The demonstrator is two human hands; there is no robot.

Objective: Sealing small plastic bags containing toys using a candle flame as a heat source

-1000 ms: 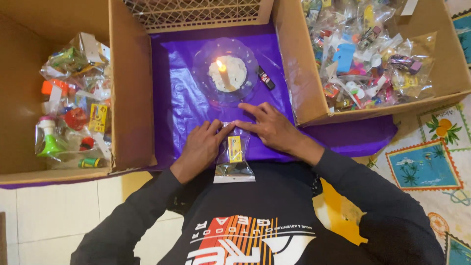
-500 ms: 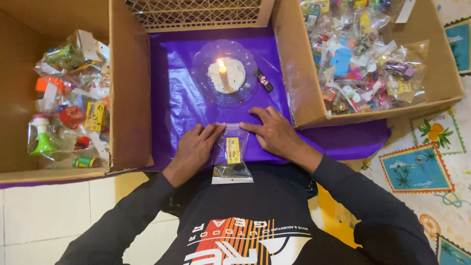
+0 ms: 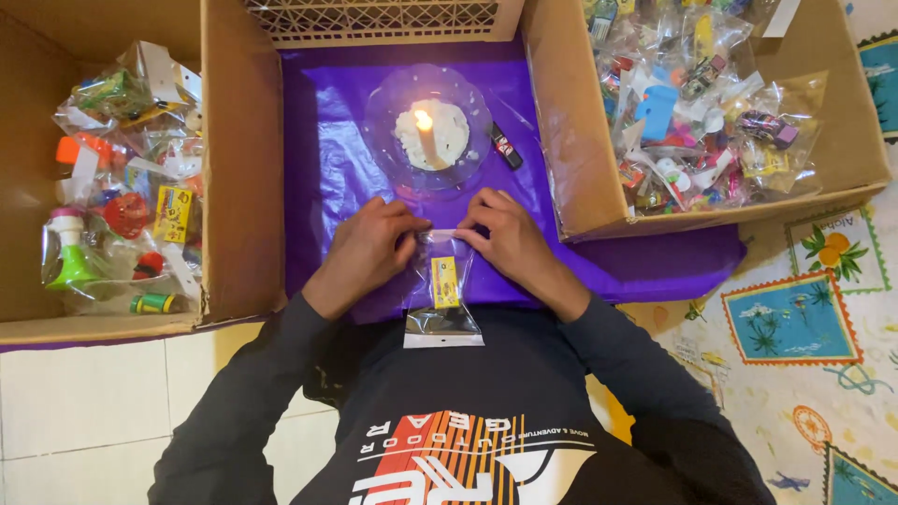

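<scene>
My left hand (image 3: 363, 252) and right hand (image 3: 510, 240) meet at the far end of a small clear bag (image 3: 441, 292), and the fingers of both pinch its top edge, narrow, thumb against forefinger. The bag lies flat on the purple sheet (image 3: 327, 140), its near end with a white strip hanging over the sheet's edge toward my chest. Inside it I see a yellow piece (image 3: 445, 281); what it is I cannot make out. The lower part of the bag shows dark, and I cannot tell whether anything more sits in there.

Just beyond my fingers stands a clear plate (image 3: 383, 122) with a lit candle (image 3: 427, 138) in a pool of white wax. A small dark lighter (image 3: 506, 147) lies right of the plate, beyond my right hand.

Well to the left of my left hand, a cardboard box (image 3: 238, 168) holds bagged toys (image 3: 122, 187); the glare on the plastic hides most of them. To the right of my right hand a second box (image 3: 571, 140) holds another heap of bags (image 3: 697, 103), cut off at the top. A lattice crate (image 3: 374, 19) beyond the plate is also cut off. My sleeves hide my wrists.
</scene>
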